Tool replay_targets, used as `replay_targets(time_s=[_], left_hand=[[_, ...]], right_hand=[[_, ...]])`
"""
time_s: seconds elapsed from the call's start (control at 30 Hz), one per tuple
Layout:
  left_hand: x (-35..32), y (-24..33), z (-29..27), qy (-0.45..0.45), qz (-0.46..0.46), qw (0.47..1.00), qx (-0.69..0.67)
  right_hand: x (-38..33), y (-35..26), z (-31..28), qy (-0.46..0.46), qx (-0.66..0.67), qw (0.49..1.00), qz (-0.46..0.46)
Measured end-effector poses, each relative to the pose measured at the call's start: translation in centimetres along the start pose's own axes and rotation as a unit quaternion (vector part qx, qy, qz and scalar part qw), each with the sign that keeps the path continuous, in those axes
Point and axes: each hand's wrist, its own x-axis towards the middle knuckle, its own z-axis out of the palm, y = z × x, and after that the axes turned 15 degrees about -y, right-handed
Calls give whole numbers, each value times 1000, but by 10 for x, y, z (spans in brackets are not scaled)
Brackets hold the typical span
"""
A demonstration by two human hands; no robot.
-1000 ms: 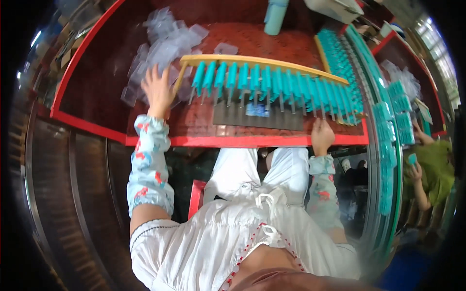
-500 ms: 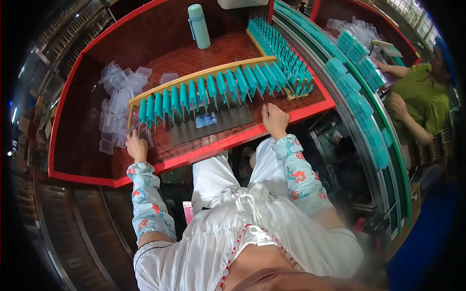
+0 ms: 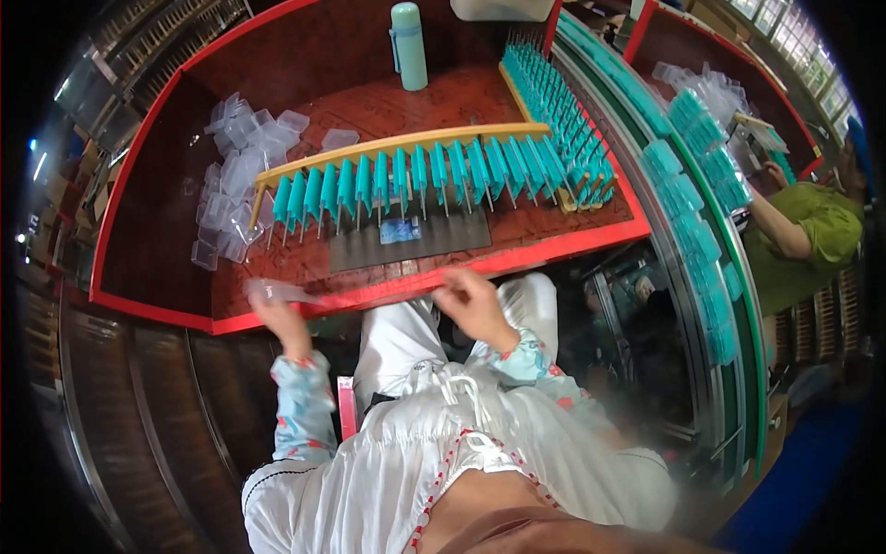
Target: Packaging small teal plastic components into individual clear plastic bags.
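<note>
Your left hand (image 3: 275, 319) pinches a clear plastic piece (image 3: 277, 291) at the red front edge of the tabletop (image 3: 166, 249), near the heap of clear plastic lids (image 3: 235, 180). Your right hand (image 3: 472, 305) hovers at the same edge with fingers curled; whether it grips anything is unclear. Behind stands the rack of teal pieces (image 3: 415, 175).
</note>
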Motion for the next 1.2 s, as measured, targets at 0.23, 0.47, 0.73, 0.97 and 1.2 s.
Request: replay_targets(time_s=[0.23,0.47,0.73,0.97,1.2], left_hand=[[-90,91,106,-490,-115,864,-18],[-122,101,167,-614,-108,736,-265],[-108,86,163,-783,-157,534,-277],[-116,97,154,-767,-350,353,-405],[-101,101,196,-514,-457,433,-583]], right_hand=[[-2,-9,-5,-155,105,981,49],[-32,25,-37,163,264,944,116],[35,9,-176,134,133,981,37],[81,16,-223,-59,196,978,36],[88,9,-232,-122,163,973,109]])
